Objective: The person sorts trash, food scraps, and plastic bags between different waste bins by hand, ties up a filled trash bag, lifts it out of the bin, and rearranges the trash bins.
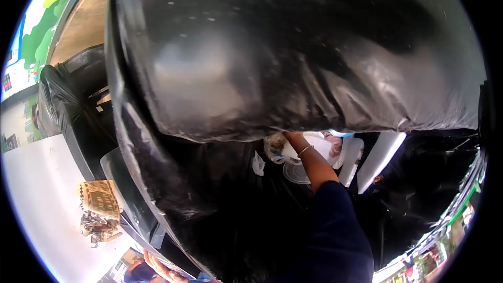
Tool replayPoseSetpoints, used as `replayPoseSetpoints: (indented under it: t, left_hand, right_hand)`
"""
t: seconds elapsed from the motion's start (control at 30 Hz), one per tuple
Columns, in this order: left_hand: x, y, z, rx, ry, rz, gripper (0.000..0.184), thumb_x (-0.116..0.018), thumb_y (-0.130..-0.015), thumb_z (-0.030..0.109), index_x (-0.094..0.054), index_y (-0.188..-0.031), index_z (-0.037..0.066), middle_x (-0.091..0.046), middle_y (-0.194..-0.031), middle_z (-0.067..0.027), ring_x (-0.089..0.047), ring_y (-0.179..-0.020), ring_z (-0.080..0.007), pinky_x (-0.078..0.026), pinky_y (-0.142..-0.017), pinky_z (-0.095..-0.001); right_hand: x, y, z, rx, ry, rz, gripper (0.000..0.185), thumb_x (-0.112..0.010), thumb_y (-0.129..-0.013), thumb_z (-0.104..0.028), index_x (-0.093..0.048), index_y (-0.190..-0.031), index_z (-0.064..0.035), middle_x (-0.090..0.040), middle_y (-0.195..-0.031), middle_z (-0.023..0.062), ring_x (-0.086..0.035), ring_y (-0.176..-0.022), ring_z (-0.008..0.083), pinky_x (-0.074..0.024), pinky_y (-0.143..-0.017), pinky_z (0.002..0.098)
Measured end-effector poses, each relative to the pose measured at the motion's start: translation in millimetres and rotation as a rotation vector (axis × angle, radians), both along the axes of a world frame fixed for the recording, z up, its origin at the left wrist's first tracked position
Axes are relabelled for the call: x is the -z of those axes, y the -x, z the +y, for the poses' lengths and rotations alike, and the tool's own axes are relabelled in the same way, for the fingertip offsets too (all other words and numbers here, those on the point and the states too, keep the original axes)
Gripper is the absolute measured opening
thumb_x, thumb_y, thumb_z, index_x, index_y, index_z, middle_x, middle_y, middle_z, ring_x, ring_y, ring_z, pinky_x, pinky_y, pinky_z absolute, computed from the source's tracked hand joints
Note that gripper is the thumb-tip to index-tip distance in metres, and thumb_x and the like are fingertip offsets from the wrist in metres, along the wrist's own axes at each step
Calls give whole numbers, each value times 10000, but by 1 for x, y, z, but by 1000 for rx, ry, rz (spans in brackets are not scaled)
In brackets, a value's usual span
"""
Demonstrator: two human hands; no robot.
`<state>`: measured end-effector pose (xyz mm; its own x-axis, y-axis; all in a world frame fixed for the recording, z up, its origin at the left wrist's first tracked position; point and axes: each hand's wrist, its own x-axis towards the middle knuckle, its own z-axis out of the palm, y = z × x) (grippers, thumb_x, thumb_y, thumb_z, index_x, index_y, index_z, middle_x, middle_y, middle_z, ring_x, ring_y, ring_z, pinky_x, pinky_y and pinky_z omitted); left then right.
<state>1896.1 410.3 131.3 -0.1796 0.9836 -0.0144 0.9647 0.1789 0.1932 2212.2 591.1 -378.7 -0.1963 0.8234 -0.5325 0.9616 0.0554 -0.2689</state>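
Observation:
My right hand [294, 139] reaches down into a bin lined with a black plastic bag [220, 220]. A dark blue sleeve covers the forearm, and a thin bracelet [305, 150] circles the wrist. The fingers pass behind a hanging fold of black plastic [293, 84], so their grip is hidden. Around the hand lie a white foam piece [319, 147], a clear round plastic lid [296, 173] and crumpled clear plastic [273, 147]. At the lower left a blurred strip of skin [160, 267] runs along the rim; whether it is my left hand is unclear.
White foam slabs [381, 161] stand upright right of the arm. A small crumpled white bag [258, 164] lies to its left. Outside, a printed brown bag [100, 199] rests on a white surface [42, 194]. Another black-lined bin [78, 99] stands at the upper left.

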Motion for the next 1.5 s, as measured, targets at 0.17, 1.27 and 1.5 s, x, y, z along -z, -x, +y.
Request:
replayPoseSetpoints:
  t: [0.17,1.27,1.5]
  left_hand:
    - [-2,6,-5,10,12,-1,728,-255,-923,541,-375,-1364,-26,-448,-1343,-213,-365,-1255,-466,-240,-1028,-560]
    - [-23,-17,29,10,73,42,711,-259,-950,521,-501,-1217,-92,-548,-1216,-215,-437,-1197,-430,-306,-1010,-540]
    - [-16,-16,28,53,63,44,642,-265,-965,448,-505,-1195,-102,-532,-1207,-261,-439,-1165,-476,-334,-986,-547]
  right_hand:
    - [0,-16,-7,-146,113,42,576,-582,-755,-273,-470,-1306,-146,-544,-1208,140,-482,-1167,311,-323,-1017,482]
    - [-78,-58,47,191,202,125,1121,-683,-652,-19,32,-1482,-257,-47,-1509,262,-569,-1049,428,-513,-756,450]
    - [-30,-67,26,272,248,-19,715,-765,-636,-206,-449,-1243,2,-423,-1314,270,-618,-966,355,-508,-845,406]
